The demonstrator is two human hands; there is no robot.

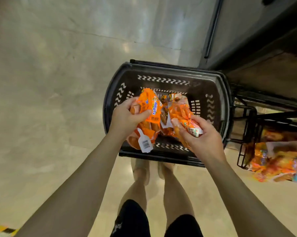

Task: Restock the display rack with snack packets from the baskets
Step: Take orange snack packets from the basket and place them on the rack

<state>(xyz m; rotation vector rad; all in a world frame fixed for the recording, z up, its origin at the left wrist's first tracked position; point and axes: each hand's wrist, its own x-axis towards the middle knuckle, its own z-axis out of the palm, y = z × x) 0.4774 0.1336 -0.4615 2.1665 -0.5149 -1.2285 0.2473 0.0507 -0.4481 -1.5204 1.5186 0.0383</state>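
A black plastic basket (211,106) stands on the floor in front of my feet. My left hand (127,115) grips a bunch of orange snack packets (149,106) above the basket, and a white barcode tag (145,142) hangs below them. My right hand (204,139) holds another bunch of orange packets (180,113) just to the right. More packets (166,98) lie at the basket's bottom between the two bunches. The black wire display rack (247,139) stands at the right, with orange packets (277,159) in its lower tier.
Pale polished floor (50,82) spreads to the left and behind the basket. A dark cabinet or door frame (212,31) rises at the upper right. My legs and shoes (141,170) are directly below the basket. A striped tape strip (2,229) marks the bottom left corner.
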